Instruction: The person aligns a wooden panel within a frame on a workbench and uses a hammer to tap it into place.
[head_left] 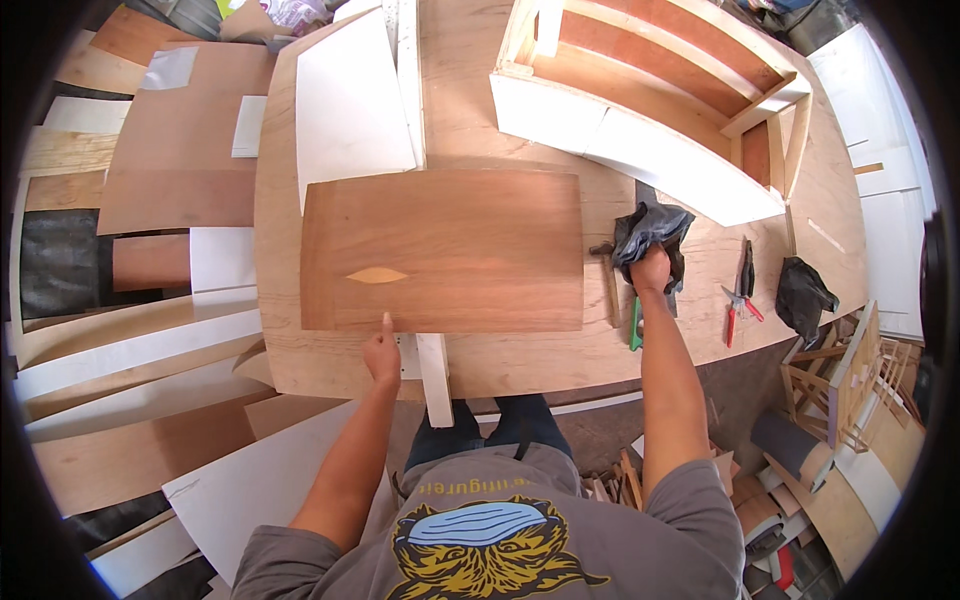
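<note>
Woodworking shop: plywood panels (442, 250), hammer (606, 270)

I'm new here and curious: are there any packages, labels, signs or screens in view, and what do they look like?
No labels, signs or screens show.
Black plastic bag: on the workbench, under the right hand; crumpled, dark grey-black.
Second black bag: near the bench's right edge, right of the red-handled pliers; crumpled, black.

left hand (381, 352) on plywood panel (443, 250), right hand (651, 270) perhaps gripping black bag (650, 232)
</note>
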